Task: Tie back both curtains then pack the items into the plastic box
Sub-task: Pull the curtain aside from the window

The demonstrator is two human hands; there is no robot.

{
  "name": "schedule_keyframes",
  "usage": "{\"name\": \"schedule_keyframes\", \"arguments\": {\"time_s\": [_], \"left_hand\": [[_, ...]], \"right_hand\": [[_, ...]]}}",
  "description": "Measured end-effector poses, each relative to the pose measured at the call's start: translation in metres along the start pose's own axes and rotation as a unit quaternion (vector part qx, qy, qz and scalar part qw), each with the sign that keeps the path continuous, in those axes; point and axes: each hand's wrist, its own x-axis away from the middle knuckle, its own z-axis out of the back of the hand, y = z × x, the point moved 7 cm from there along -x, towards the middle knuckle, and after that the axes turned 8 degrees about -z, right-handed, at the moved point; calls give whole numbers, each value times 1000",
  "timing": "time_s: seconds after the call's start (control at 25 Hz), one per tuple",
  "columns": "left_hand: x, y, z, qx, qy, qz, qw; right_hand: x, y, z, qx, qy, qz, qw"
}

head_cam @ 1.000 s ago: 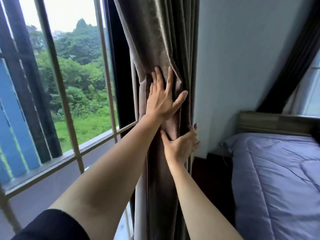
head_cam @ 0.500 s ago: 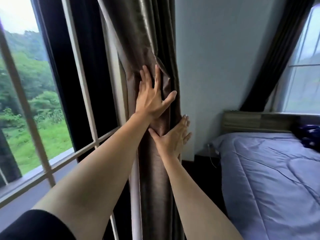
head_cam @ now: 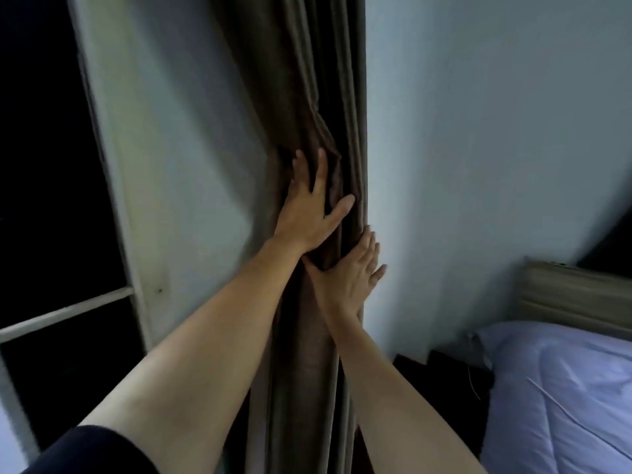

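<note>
While both hands press the gathered curtain (head_cam: 304, 371), it hangs at centre, 12 to 6 o'clock.
Left hand (head_cam: 313, 206) lies flat, fingers spread wide; right hand (head_cam: 349, 278), at 5 o'clock of it, keeps straight fingers on the curtain edge. Both stay as before, but the window (head_cam: 41, 165) at 9 o'clock is now dark.

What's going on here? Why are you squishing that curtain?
A person is gathering the brown curtain into a bunch beside the wall. The left hand presses flat on it higher up, and the right hand presses its right edge just below. No tie-back shows around it yet. A bed with a blue cover stands to the right.
</note>
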Motion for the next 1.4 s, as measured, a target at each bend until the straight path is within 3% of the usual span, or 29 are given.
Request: {"name": "schedule_keyframes", "arguments": {"time_s": [0.2, 0.32, 0.4, 0.48, 0.56, 0.68, 0.88, 1.04, 1.2, 1.4], "left_hand": [[10, -14, -23, -17, 20, 43, 999], [35, -15, -11, 8, 56, 67, 996], [62, -13, 3, 36, 81, 87, 992], [92, -6, 17, 66, 98, 96, 988], [119, 1, 32, 68, 118, 122, 983], [157, 10, 50, 70, 138, 169, 973], [221, 24, 69, 78, 163, 236, 955], [271, 45, 111, -27, 251, 296, 921], [281, 68, 189, -111, 313, 296, 896], [291, 66, 316, -155, 329, 379, 851]], "right_hand": [[-20, 22, -16, -53, -71, 73, 993], [-11, 30, -13, -122, -153, 105, 975], [4, 29, -12, -206, -282, 134, 927], [21, 23, -4, -294, -412, 176, 844], [36, 13, 5, -324, -488, 222, 780], [56, 0, 14, -354, -519, 238, 740], [90, -7, 18, -394, -591, 195, 676], [100, -26, 39, -430, -572, 210, 666], [86, -80, 55, -462, -531, 218, 676], [117, -163, 69, -459, -551, 230, 658]]}}
